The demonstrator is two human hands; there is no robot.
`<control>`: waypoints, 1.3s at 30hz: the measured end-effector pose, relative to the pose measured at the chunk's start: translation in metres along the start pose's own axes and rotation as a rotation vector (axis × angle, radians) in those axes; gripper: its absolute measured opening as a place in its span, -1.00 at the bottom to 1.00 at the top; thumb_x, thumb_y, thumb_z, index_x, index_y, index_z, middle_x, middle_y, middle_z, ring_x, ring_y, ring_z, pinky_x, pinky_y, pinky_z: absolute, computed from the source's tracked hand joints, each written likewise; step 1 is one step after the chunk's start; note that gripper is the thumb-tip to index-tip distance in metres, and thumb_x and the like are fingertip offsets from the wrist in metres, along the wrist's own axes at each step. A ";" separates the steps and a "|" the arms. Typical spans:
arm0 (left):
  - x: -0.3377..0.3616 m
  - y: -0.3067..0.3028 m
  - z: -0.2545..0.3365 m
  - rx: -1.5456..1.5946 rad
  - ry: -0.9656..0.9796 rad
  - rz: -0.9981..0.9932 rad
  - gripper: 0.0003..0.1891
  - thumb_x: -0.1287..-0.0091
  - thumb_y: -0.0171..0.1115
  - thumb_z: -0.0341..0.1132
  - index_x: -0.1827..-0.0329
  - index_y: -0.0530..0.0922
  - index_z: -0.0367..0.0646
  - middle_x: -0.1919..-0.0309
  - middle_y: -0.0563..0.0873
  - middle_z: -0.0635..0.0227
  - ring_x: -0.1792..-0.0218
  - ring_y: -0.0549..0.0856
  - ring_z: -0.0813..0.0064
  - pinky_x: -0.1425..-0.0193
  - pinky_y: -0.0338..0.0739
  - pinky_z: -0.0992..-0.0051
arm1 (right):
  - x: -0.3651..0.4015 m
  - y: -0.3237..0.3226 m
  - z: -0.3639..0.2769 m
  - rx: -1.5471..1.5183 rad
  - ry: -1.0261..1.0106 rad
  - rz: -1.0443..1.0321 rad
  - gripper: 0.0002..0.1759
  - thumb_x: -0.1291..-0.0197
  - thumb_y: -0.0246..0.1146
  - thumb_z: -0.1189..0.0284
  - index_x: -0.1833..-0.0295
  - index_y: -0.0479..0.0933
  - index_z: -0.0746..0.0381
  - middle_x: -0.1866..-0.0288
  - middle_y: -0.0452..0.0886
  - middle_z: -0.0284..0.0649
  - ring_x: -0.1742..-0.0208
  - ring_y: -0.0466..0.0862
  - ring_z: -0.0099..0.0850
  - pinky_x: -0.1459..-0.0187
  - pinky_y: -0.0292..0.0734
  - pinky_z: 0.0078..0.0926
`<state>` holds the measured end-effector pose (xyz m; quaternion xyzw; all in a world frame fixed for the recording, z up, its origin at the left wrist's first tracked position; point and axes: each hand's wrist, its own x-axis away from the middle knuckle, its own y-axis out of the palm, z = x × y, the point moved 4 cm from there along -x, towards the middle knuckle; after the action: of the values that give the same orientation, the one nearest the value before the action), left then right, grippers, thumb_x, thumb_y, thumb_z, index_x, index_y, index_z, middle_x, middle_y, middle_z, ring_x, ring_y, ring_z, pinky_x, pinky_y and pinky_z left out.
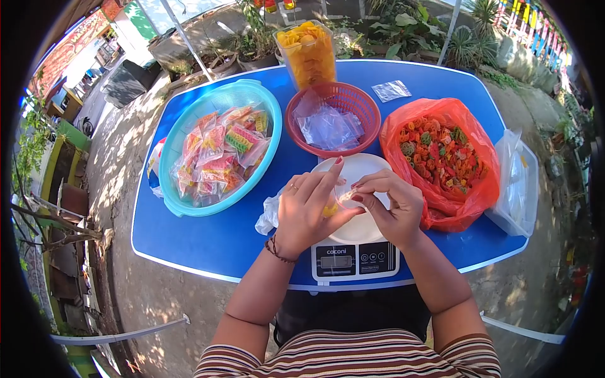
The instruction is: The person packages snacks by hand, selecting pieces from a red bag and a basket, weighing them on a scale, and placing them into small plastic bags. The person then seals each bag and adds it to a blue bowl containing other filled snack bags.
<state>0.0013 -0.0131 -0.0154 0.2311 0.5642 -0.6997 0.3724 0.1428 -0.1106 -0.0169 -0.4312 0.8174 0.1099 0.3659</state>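
Observation:
Above the round white plate (356, 236) of a kitchen scale, my two hands meet around a small clear plastic bag (330, 206) with something yellow inside. My right hand (396, 205) pinches the bag's edge between thumb and fingertips. On the other side, my left hand (309, 208) has the bag between its thumb and fingers, its index finger pointing up; part of the bag is hidden behind this hand. The scale's front panel (356, 259) faces me, its display unreadable. Behind the plate, a red plastic basket (296, 140) contains several flat clear bags (331, 126).
A turquoise basket (275, 135) of filled snack bags (214, 154) stands left. On the right are a red plastic bag (463, 205) of colourful snack pieces (435, 148) and a clear container (520, 189). A tub of yellow chips (309, 53) stands at the back of the blue table (201, 242).

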 end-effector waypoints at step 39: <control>0.000 -0.005 -0.012 -0.072 -0.095 0.027 -0.19 -0.06 0.66 -0.13 -0.37 0.55 -0.31 0.14 0.76 0.28 0.18 0.72 0.30 0.02 0.59 0.32 | -0.001 -0.010 0.017 -0.283 0.237 0.010 -0.82 -0.35 0.24 0.78 -0.01 0.54 0.40 -0.01 0.70 -0.08 -0.08 0.70 -0.41 -0.11 0.61 -0.45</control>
<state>-0.0036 -0.0012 -0.0150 0.1917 0.5675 -0.6842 0.4161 0.1593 -0.1075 -0.0266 -0.4843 0.8332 0.1741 0.2020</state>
